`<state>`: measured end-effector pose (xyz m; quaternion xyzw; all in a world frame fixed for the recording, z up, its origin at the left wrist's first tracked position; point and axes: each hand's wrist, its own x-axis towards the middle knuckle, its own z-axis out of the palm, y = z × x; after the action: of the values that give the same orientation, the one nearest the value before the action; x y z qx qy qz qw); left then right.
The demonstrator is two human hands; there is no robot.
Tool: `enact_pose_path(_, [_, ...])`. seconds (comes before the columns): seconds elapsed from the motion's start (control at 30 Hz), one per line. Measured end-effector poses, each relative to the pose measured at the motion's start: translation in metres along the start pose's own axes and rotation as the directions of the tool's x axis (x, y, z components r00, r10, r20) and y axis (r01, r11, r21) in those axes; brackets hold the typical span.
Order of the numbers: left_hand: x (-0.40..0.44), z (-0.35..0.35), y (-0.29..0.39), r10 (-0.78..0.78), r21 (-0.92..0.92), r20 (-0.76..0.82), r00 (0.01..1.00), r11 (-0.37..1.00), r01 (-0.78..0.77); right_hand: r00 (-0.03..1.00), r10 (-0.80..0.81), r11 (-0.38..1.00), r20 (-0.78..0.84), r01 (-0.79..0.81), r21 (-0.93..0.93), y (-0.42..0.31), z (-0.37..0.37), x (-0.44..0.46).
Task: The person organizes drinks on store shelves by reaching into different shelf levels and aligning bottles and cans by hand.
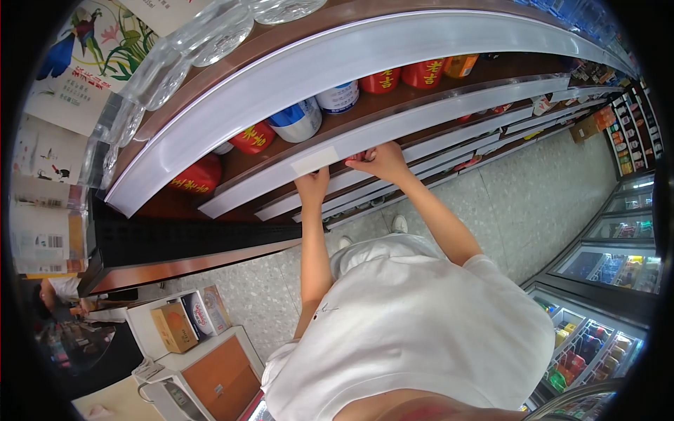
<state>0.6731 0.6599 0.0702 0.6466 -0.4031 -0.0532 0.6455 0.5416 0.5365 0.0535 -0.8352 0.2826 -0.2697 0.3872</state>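
My left hand (313, 186) is raised to the lower edge of a white shelf-front strip (260, 184), just below a cream paper label (314, 161) on it. Its fingers look curled, with the tips partly hidden at the shelf edge. To its right, my right hand (386, 163) reaches to the gap under the same strip, its fingers pinched together. Something small and reddish shows at those fingertips, too small to name. On the shelf above stand red cans (253, 137) with yellow lettering and blue-and-white cans (298, 121).
Clear bottles (223, 38) and illustrated cartons (60, 105) fill the upper left. Lower shelf strips run close below my hands. Lit drink fridges (590, 344) line the right side. A counter with small boxes (175, 326) stands at lower left, with another person (67, 291) beyond.
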Motion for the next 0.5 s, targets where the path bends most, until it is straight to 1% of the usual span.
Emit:
enact_pose_path(0.03, [0.000, 0.001, 0.001, 0.002, -0.001, -0.002, 1.000, 1.000, -0.002, 0.997, -0.035, 0.999, -0.067, 0.037, 0.024, 0.005, 0.005, -0.001])
enact_pose_path(0.07, [0.001, 0.003, 0.002, 0.038, 0.008, -0.029, 0.999, 0.999, -0.038, 0.997, -0.037, 0.999, -0.067, 0.039, 0.023, 0.012, 0.008, -0.002])
enact_pose_path(0.1, [0.001, 0.004, 0.003, 0.073, 0.018, -0.056, 0.996, 0.997, -0.073, 0.994, -0.036, 0.999, -0.104, 0.040, 0.033, 0.010, 0.007, -0.003])
enact_pose_path(0.13, [0.001, 0.003, 0.000, 0.074, 0.017, -0.057, 0.996, 0.997, -0.073, 0.989, -0.034, 0.998, -0.141, 0.041, 0.044, 0.009, 0.007, -0.004])
enact_pose_path(0.17, [0.000, 0.002, -0.005, 0.057, 0.009, -0.023, 0.998, 0.998, -0.057, 0.989, -0.035, 0.998, -0.141, 0.041, 0.042, 0.008, 0.005, -0.005])
enact_pose_path(0.2, [0.000, 0.001, -0.008, 0.040, 0.002, 0.012, 0.999, 0.999, -0.040, 0.993, -0.005, 0.985, -0.120, 0.026, 0.172, -0.003, -0.004, -0.005])
enact_pose_path(0.23, [-0.001, -0.001, -0.012, 0.040, 0.000, 0.011, 0.999, 0.999, -0.040, 0.995, 0.021, 0.954, -0.094, 0.008, 0.299, -0.010, -0.008, -0.005])
enact_pose_path(0.27, [-0.002, -0.003, -0.016, 0.018, 0.008, 0.025, 1.000, 1.000, -0.018, 0.995, 0.020, 0.955, -0.094, 0.009, 0.297, -0.009, -0.009, -0.006])
enact_pose_path(0.33, [-0.002, -0.004, -0.014, -0.005, 0.017, 0.034, 0.999, 1.000, 0.004, 0.996, -0.004, 0.902, -0.087, 0.041, 0.431, -0.011, -0.011, -0.008])
enact_pose_path(0.4, [-0.002, -0.003, -0.011, -0.098, -0.104, -0.042, 0.994, 0.990, 0.093, 0.996, 0.015, 0.909, -0.088, 0.023, 0.415, -0.021, -0.017, -0.015])
enact_pose_path(0.47, [-0.004, -0.003, -0.013, -0.123, -0.120, -0.028, 0.992, 0.986, 0.119, 0.995, 0.033, 0.917, -0.091, 0.006, 0.399, -0.028, -0.017, -0.022])
enact_pose_path(0.5, [-0.005, -0.004, -0.014, -0.146, -0.135, -0.009, 0.989, 0.980, 0.143, 0.998, 0.017, 0.908, -0.059, 0.009, 0.418, -0.028, -0.014, -0.025])
